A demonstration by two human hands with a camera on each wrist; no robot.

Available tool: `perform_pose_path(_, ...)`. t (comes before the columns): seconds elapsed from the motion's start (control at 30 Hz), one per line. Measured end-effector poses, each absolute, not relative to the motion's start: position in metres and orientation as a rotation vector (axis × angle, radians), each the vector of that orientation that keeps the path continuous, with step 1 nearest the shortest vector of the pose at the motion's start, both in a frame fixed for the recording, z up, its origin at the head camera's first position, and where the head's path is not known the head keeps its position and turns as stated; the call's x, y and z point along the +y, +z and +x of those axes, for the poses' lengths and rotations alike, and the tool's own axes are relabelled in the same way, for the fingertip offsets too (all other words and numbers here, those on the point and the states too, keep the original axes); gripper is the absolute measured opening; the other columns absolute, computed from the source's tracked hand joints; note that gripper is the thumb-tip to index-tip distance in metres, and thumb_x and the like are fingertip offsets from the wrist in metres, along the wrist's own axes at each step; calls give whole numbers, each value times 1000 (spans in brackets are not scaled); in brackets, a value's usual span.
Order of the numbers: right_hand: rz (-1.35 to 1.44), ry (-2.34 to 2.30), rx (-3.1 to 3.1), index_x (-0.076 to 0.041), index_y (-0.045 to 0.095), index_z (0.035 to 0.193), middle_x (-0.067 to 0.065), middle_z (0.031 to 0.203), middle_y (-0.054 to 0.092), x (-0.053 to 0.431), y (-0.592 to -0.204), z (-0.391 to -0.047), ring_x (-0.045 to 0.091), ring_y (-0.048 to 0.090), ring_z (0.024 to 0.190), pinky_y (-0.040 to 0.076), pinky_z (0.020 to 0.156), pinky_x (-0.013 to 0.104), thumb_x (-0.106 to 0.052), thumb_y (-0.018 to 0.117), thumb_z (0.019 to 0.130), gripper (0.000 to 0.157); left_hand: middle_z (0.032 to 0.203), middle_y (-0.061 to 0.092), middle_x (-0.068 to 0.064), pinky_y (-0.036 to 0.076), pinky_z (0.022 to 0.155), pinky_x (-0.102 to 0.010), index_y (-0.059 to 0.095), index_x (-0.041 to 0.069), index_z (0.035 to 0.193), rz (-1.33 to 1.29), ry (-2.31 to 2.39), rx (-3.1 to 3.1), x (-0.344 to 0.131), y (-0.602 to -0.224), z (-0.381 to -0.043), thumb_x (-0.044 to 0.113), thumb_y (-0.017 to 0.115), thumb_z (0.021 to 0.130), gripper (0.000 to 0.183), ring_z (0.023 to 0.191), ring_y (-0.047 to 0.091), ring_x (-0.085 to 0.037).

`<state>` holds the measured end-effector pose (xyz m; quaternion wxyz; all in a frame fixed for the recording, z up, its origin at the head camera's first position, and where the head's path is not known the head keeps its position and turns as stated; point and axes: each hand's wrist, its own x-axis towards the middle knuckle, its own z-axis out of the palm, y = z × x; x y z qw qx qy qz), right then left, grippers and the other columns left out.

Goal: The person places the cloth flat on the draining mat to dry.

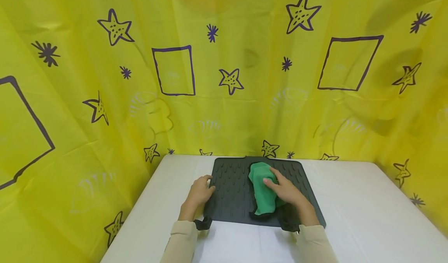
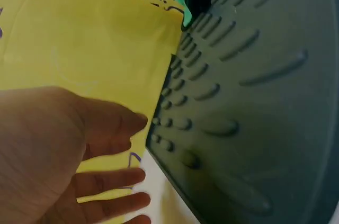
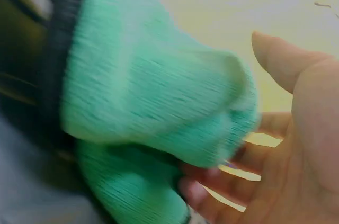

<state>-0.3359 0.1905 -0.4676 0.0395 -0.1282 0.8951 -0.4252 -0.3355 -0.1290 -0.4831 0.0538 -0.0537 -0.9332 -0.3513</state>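
One yellow fabric curtain (image 1: 252, 117) printed with dark stars spans the far side and both flanks; two whole four-sided outlines show on its far part, a third cut off at left. Before it is one white table (image 1: 367, 204), bearing one dark grey rectangular mat (image 1: 229, 202) with raised ribs.

One soft green cloth with black edging (image 1: 265, 187) lies bunched on the mat, right of its middle, immediately left of the right hand and well to the right of the left hand. Two beige sleeves (image 1: 182, 237) enter from the near side.

The right hand (image 1: 288, 189) is spread, its fingers touching the cloth's right part. The left hand (image 1: 200, 191) holds nothing, fingers loosely parted just beside the mat's left edge. Near the wrists are two small black pieces (image 1: 203, 223).

Only the head view takes in both hands and the mat's whole outline. The right wrist view alone shows the thumb standing clear of the cloth; the left wrist view reveals a narrow gap between fingertips and mat.
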Motion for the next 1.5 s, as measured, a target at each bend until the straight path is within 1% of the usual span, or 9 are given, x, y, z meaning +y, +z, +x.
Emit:
perform_pose_path(0.27,-409,-1283,2759,0,39,137,23,135,51,217,-451,-328,40,52,121,46,97,52,-22,52,98,46,103,69,-1,53,79,-32,66,11,109,-605,-1142,-2802,-90,-459,-322,22,61,93,20,92,63,-15)
perform_pose_path(0.43,-302,-1087,2827,5,54,119,16,106,64,225,-455,-331,27,61,94,52,80,42,-21,58,93,36,83,64,10,47,64,-21,65,21,91,-801,-1059,-2883,-53,-463,-314,29,65,90,8,73,56,-3)
perform_pose_path(0.57,-255,-1052,2775,3,61,95,9,81,61,223,-462,-332,19,56,72,47,64,33,-20,63,89,24,80,60,13,46,61,-20,63,22,90,-852,-910,-2995,-32,-476,-306,44,74,81,25,70,52,-1)
perform_pose_path(0.67,-229,-1051,2755,-3,58,77,3,67,53,220,-465,-332,16,51,63,42,57,29,-17,65,86,18,88,55,12,45,65,-22,58,23,100,-843,-723,-3073,-23,-480,-302,54,80,69,49,76,50,-3)
perform_pose_path(0.73,-247,-1057,2757,-5,54,71,2,63,49,219,-467,-332,16,48,60,39,55,29,-14,65,85,20,91,51,11,44,67,-22,54,24,105,-833,-635,-3085,-20,-481,-300,54,83,66,56,79,47,-4)
perform_pose_path(1.0,-268,-1056,2884,-2,57,94,5,77,53,222,-461,-336,19,49,72,39,61,30,-15,61,91,15,80,57,14,42,61,-18,60,24,87,-809,-831,-2831,-35,-476,-311,21,70,86,10,70,49,-1)
perform_pose_path(1.1,-267,-1102,2911,-2,57,99,6,80,57,224,-459,-337,19,50,74,40,62,30,-20,61,92,19,82,59,12,43,62,-18,62,24,89,-711,-898,-2744,-49,-470,-317,16,68,86,11,70,51,-3)
perform_pose_path(1.33,-224,-1335,2903,-2,56,100,6,76,51,230,-454,-337,18,48,72,40,61,30,-22,59,95,21,90,61,6,50,72,-22,63,21,91,-521,-1062,-2503,-82,-464,-331,0,62,82,23,79,57,-10)
perform_pose_path(1.5,-180,-1348,2932,-2,55,103,8,83,53,234,-453,-335,20,48,78,40,64,29,-28,56,97,27,91,64,5,50,72,-24,64,22,90,-384,-1163,-2449,-96,-462,-335,0,60,83,23,79,57,-11)
